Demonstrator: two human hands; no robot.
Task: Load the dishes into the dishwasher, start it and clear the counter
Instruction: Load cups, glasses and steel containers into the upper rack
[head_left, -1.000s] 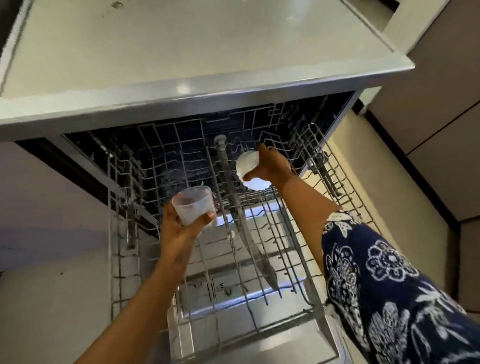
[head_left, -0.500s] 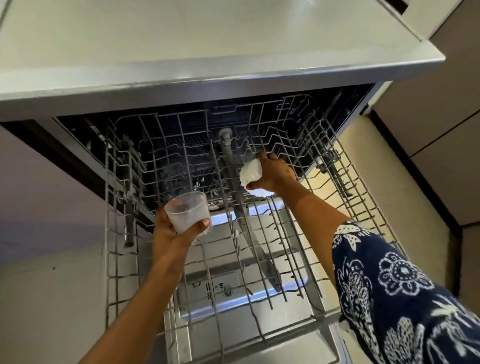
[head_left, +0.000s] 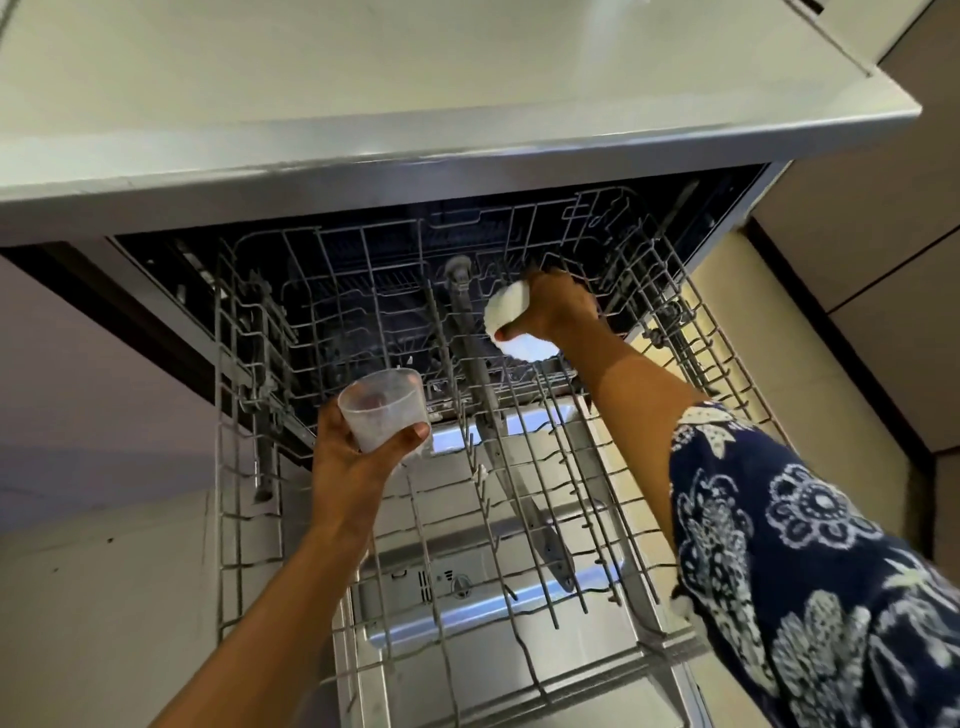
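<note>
The dishwasher's upper wire rack is pulled out over the open door. My left hand grips a clear plastic cup, tilted with its mouth facing me, above the rack's left half. My right hand reaches farther in and holds a small white ribbed cup mouth down, low over the rack's back right tines. A grey spray arm runs under the rack between my two hands.
The grey countertop overhangs the dishwasher opening just above my hands. The dark tub interior lies behind the rack. A pale wall panel is on the left, beige floor and cabinet fronts on the right.
My right hand has carried the white cup farther back and lower into the rack. My left hand with the clear cup has stayed almost in place. The view has shifted slightly.
</note>
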